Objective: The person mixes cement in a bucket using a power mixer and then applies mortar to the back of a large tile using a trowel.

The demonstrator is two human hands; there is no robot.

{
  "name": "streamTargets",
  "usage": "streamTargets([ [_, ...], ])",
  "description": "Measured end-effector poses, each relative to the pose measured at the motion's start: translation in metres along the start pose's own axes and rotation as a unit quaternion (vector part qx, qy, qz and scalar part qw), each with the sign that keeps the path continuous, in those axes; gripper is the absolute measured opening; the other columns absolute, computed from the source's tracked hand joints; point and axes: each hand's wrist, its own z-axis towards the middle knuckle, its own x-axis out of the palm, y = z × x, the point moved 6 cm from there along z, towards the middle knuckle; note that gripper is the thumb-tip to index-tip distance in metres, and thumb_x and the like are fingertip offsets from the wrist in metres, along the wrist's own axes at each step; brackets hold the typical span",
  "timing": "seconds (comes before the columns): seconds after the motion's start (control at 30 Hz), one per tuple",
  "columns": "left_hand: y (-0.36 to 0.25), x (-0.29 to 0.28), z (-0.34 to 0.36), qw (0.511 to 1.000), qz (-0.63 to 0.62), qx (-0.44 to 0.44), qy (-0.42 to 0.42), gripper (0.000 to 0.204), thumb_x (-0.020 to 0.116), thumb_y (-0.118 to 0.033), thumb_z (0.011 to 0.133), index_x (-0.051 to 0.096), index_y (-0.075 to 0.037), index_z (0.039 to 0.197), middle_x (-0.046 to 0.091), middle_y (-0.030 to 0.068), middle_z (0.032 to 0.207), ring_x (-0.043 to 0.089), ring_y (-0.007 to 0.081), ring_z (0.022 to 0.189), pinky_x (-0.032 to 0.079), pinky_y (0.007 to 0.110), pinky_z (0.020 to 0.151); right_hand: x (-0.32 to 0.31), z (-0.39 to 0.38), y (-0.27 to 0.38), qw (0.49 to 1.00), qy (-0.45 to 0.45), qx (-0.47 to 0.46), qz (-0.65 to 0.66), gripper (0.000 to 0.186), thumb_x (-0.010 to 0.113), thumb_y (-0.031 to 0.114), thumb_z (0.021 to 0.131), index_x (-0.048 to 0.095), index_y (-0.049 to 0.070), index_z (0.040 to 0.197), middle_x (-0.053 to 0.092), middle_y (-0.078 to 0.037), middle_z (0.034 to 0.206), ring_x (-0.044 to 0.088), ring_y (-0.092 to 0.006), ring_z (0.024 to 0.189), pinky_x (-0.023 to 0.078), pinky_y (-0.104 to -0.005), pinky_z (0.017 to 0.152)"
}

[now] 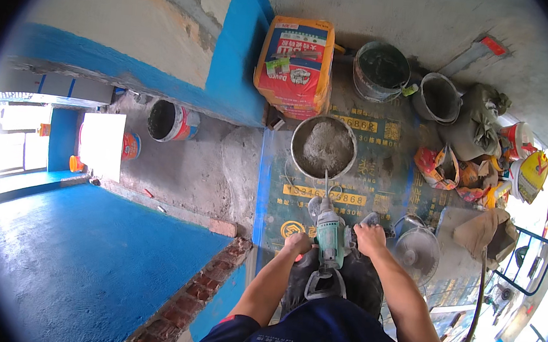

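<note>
A green electric hand mixer (329,240) points away from my body, low in front of me. My left hand (298,243) is closed at its left side, on a handle mostly hidden under the fingers. On the other side, my right hand (370,237) grips the right handle, whose dark end sticks out past the fingers. The mixer's metal shaft (326,181) runs into a round bucket (294,158). Grey, lumpy mortar mix (327,144) fills much of that bucket. The paddle at the shaft's end is hidden in the mix.
Beyond the bucket stands a stack of orange and red bags (294,68). Two more buckets, one dark-filled (382,66) and one grey (438,99), stand by the wall. A fan (417,252) is near my right arm. Brick edging (202,288) borders the blue floor (90,265).
</note>
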Motion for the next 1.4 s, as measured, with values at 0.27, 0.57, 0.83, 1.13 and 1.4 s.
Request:
streamTargets([
  [0.27, -0.002, 0.021, 0.003, 1.000, 0.008, -0.005, -0.013, 0.048, 0.057, -0.043, 0.076, 0.067, -0.006, 0.104, 0.063, 0.0190, 0.108, 0.061, 0.0336, 0.102, 0.049, 0.041, 0.085, -0.025, -0.008, -0.007, 1.000, 0.023, -0.011, -0.002, 0.019, 0.055, 0.011, 0.077, 0.058, 0.011, 0.095, 0.062, -0.008, 0.099, 0.063, -0.0259, 0.093, 0.046, -0.0398, 0.081],
  [0.57, -0.066, -0.065, -0.050, 0.998, -0.037, -0.005, -0.046, 0.051, 0.059, -0.047, 0.073, 0.069, -0.002, 0.094, 0.066, 0.0178, 0.099, 0.064, 0.0299, 0.095, 0.051, 0.040, 0.078, -0.064, -0.012, -0.054, 1.000, -0.027, 0.006, -0.006, 0.019, 0.050, 0.016, 0.083, 0.063, 0.015, 0.097, 0.066, -0.007, 0.103, 0.063, -0.0241, 0.097, 0.046, -0.0410, 0.081],
  [0.83, -0.076, -0.048, -0.043, 0.998, -0.015, 0.037, -0.047, 0.049, 0.055, -0.043, 0.075, 0.067, -0.002, 0.099, 0.064, 0.0203, 0.103, 0.062, 0.0335, 0.099, 0.050, 0.040, 0.082, -0.095, -0.013, -0.044, 0.997, -0.027, -0.043, -0.063, 0.023, 0.056, 0.008, 0.075, 0.063, 0.014, 0.097, 0.064, -0.006, 0.099, 0.062, -0.0243, 0.096, 0.044, -0.0412, 0.082],
  [1.13, -0.053, -0.025, -0.023, 0.999, -0.005, 0.033, -0.029, 0.055, 0.053, -0.048, 0.077, 0.066, -0.002, 0.103, 0.064, 0.0187, 0.107, 0.061, 0.0323, 0.102, 0.049, 0.040, 0.085, -0.100, -0.013, -0.030, 0.997, -0.021, -0.046, -0.057, 0.022, 0.055, 0.008, 0.076, 0.063, 0.014, 0.096, 0.064, -0.007, 0.101, 0.062, -0.0251, 0.098, 0.042, -0.0412, 0.085],
  [1.4, -0.056, -0.029, -0.042, 0.997, -0.063, 0.015, -0.037, 0.057, 0.053, -0.053, 0.077, 0.065, -0.004, 0.103, 0.064, 0.0208, 0.104, 0.062, 0.0331, 0.100, 0.050, 0.041, 0.083, -0.087, -0.010, -0.028, 0.992, -0.070, -0.062, -0.079, 0.015, 0.056, 0.011, 0.076, 0.065, 0.014, 0.088, 0.066, -0.005, 0.093, 0.064, -0.0234, 0.090, 0.044, -0.0394, 0.082],
])
